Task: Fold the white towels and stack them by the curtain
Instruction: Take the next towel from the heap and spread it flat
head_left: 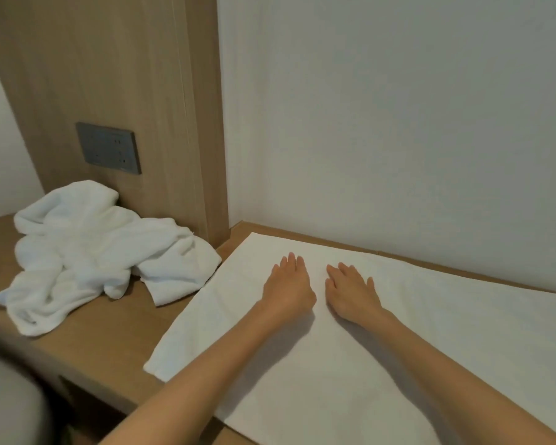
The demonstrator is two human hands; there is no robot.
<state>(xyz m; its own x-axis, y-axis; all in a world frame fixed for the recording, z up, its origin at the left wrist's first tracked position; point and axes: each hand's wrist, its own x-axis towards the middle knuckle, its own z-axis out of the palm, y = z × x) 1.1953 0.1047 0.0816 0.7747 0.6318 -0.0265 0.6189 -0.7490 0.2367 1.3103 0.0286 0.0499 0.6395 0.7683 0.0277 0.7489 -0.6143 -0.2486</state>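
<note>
**Work surface.** A wooden desk top (103, 342) runs from the near left to the far right and meets a white wall (398, 107) along its far edge. An upright wooden panel (126, 75) stands at the far left.

**Task items.** One flat white towel (463, 316) lies spread on the right part of the desk. Its far edge sits just beside the wall and its near left corner reaches the desk's front edge. It runs out of view to the right. A crumpled heap of white towels (93, 248) lies on the left part of the desk against the foot of the wooden panel. One flap of the heap lies just beside the flat towel's left edge; whether they touch cannot be told.

**Hands.** The left hand (288, 285) and the right hand (350, 293) both rest palm down on the flat towel. Their fingers are straight and point toward the wall. The hands lie side by side and close together, gripping nothing.

**Markings.** A grey socket plate (109, 148) is set into the wooden panel above the heap. Small pin holes show on it, but any lettering is too blurred to read.

**Other.** A grey rounded object (10, 403) sits at the near left corner, only partly in view.
</note>
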